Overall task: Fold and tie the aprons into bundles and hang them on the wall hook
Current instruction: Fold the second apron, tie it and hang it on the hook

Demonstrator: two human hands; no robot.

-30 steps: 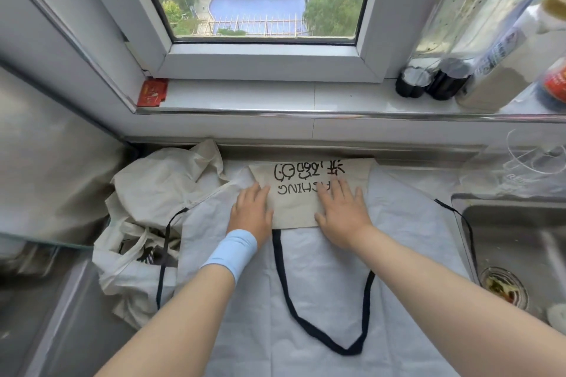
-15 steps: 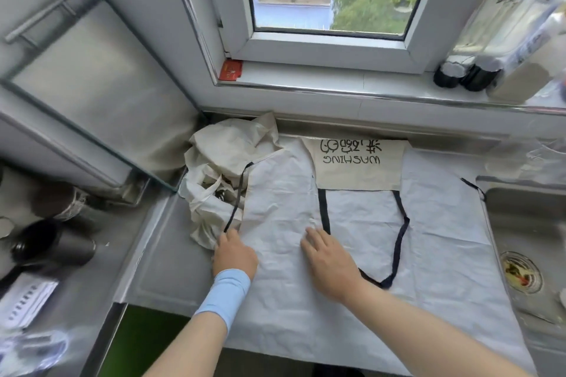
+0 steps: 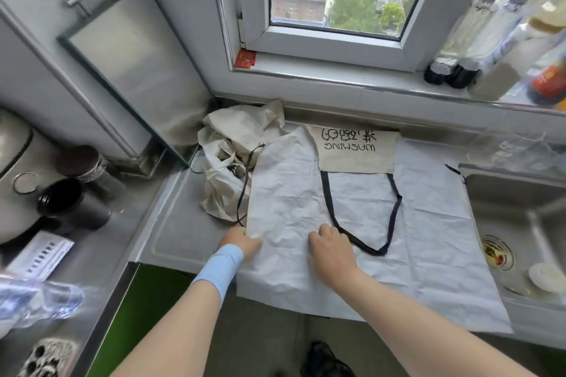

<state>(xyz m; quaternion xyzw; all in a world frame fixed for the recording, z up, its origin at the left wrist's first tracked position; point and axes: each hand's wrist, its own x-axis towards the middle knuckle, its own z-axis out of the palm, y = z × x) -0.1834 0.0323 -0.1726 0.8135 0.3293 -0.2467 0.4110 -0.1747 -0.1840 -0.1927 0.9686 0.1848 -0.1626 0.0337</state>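
While a second ago both palms pressed flat on the printed bib panel [image 3: 356, 151] at the far edge, now drawn back to the near left part of the white apron [image 3: 428, 239] spread on the steel counter [image 3: 171, 223]; bib lying folded down, lettering upside down to the wearer, black neck loop [image 3: 395, 214] lying slack on the cloth. Judged: top fold set, lengthwise fold from the left edge next. Left hand [image 3: 242, 243] (blue wristband): fingers curled at the apron's left border, seemingly pinching the hem beside the thin black tie strap [image 3: 245, 180]; grip itself hidden under the knuckles. Right hand [image 3: 329, 246]: loosely bent, fingertips resting on the cloth just beside the loop, nothing clasped. Second apron [image 3: 235, 147] crumpled, untied, at the back left, partly under the spread one. No wall hook in view
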